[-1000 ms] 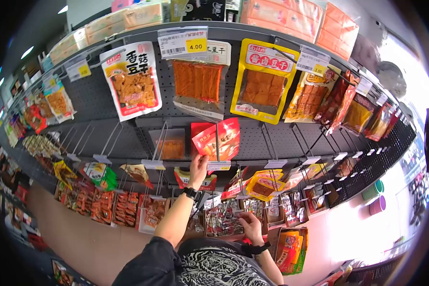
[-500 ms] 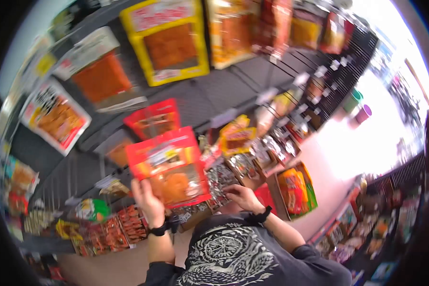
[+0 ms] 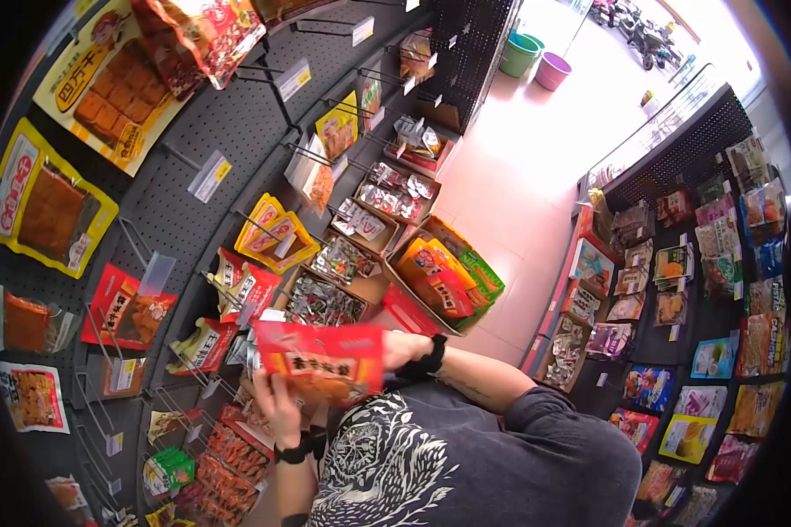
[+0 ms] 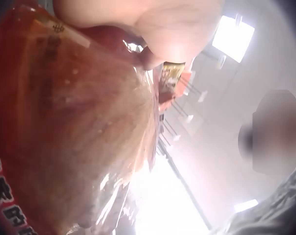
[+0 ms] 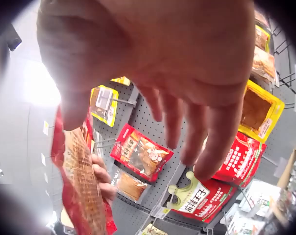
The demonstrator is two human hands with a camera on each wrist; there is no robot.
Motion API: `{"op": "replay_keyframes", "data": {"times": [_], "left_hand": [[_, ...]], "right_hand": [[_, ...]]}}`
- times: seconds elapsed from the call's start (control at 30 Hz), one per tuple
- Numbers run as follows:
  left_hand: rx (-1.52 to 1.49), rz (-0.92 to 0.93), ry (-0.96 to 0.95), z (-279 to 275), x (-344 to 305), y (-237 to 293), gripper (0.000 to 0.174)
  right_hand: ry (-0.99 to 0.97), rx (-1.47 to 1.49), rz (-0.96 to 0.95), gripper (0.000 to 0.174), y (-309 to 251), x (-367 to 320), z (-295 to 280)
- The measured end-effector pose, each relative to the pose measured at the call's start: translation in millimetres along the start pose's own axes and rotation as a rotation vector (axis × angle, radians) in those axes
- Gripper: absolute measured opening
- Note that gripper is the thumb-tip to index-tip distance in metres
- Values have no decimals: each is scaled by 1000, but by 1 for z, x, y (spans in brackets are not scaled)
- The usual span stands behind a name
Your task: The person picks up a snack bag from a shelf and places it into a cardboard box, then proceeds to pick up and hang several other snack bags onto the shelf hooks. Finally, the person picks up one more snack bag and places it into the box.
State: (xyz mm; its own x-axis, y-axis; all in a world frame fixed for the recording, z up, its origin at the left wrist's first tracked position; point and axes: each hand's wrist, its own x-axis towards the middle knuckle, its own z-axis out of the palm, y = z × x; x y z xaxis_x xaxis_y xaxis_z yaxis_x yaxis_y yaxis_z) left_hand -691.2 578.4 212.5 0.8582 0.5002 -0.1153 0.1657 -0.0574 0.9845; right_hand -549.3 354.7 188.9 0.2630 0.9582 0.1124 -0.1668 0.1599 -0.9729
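A red snack packet [image 3: 321,356] with brown food behind a clear window is held in front of the chest. My left hand [image 3: 279,413] grips it at the lower left, and in the right wrist view its fingertips [image 5: 103,178] curl against one side. At the packet's right end is my right hand [image 3: 402,349], partly hidden by it in the head view. The right wrist view shows that hand's thumb overlapping the packet's top edge, while its other fingers extend away from it. Brown contents fill much of the left wrist view. A similar red packet [image 3: 125,307] hangs on the rack.
Bagged snacks hang from hooks on the grey pegboard [image 3: 237,114] to the left. A carton [image 3: 420,309] of orange and green packets sits on the floor. Another snack rack [image 3: 677,145] lines the right side. Green [image 3: 520,57] and purple buckets [image 3: 552,72] stand farther back.
The left hand has brought the red packet from the rack to the chest. The right hand has come up to the packet's right end. The head view has swung right.
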Motion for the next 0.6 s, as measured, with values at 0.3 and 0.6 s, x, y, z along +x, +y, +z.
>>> {"op": "replay_keyframes", "data": {"times": [0.3, 0.6], "left_hand": [[-79, 235, -194, 126, 42, 13, 34], [210, 84, -465, 131, 49, 9, 32]], "right_hand": [[504, -444, 13, 78, -67, -85, -37], [1141, -393, 267, 18, 2, -152, -95]]}}
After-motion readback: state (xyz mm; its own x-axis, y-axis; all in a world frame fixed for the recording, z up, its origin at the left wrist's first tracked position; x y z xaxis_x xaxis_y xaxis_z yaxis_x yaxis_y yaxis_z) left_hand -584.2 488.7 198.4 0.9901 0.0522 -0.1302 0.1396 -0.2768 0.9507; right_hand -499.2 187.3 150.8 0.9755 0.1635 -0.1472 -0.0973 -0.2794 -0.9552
